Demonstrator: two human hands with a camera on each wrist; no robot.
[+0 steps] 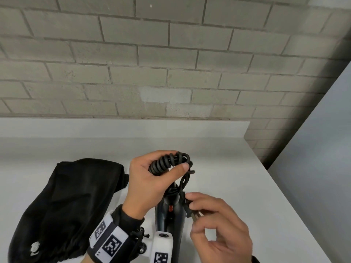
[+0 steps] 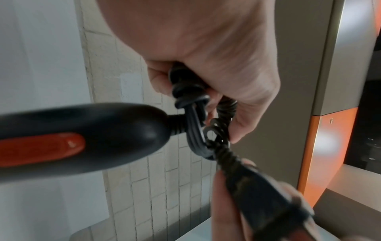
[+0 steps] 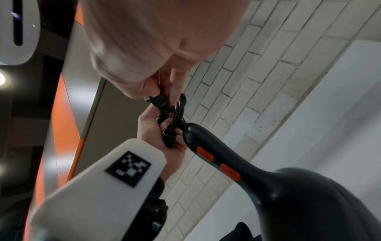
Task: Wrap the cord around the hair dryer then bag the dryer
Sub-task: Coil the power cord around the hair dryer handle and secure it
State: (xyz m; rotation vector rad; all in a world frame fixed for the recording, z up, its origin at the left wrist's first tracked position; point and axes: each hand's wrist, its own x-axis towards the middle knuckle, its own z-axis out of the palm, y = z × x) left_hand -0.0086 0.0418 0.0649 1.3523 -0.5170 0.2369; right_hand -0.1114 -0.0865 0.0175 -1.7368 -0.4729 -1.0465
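Cord bundle held at dryer handle end, above white counter.

The white laminate counter (image 1: 218, 168) carries a black fabric drawstring bag (image 1: 72, 202) at the left. The black plastic hair dryer with orange buttons (image 1: 169, 221) is held up off the counter, just right of the bag, handle end pointing away from the person. The left hand (image 1: 152, 179) is curled round the coiled black cord (image 1: 171, 162) bunched at that handle end. The right hand (image 1: 218, 224) pinches the black two-prong plug (image 1: 191, 213) between thumb and fingertips, its other fingers loosely bent.

Left hand (image 1: 150, 179) fist curled, raised — right hand (image 1: 218, 224) pinching below, fingers bent.
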